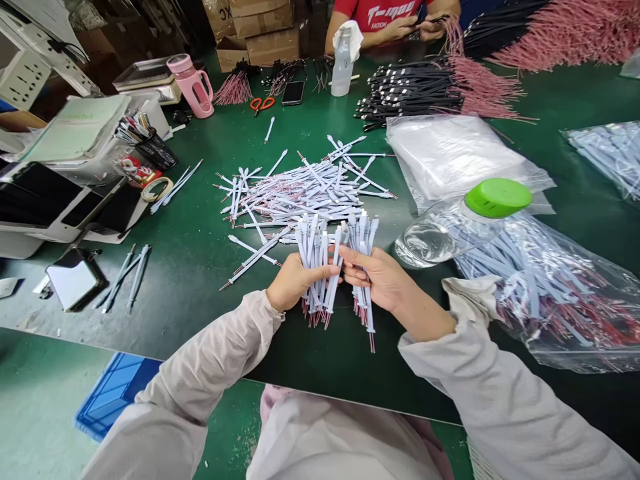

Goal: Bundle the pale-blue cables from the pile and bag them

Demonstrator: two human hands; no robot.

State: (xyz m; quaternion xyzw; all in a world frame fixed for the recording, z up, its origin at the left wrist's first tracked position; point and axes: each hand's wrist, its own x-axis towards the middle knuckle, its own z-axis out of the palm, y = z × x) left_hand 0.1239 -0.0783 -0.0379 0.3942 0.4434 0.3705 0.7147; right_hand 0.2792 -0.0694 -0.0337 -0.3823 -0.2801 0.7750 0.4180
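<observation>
My left hand [295, 280] is closed round a bundle of short white cables [314, 257], their plug ends up and their pinkish-red wire ends down. Beside it, my right hand [383, 273] is closed on a second, smaller bundle of white cables [361, 233]. One cable in that bundle hangs lower than the others. The fingertips of both hands meet between the bundles, at a cable near the left thumb. Just beyond the hands, a loose pile of the same white cables [300, 190] lies criss-crossed on the green table [195, 280].
At right stand a clear bottle with a green lid [500, 198], a plastic bag of cables [565, 300] and flat plastic bags [450, 147]. Black cables [410, 90] lie farther back, near a co-worker in red [385, 20]. A pink bottle [193, 87] and orange-handled scissors [263, 104] are at back left.
</observation>
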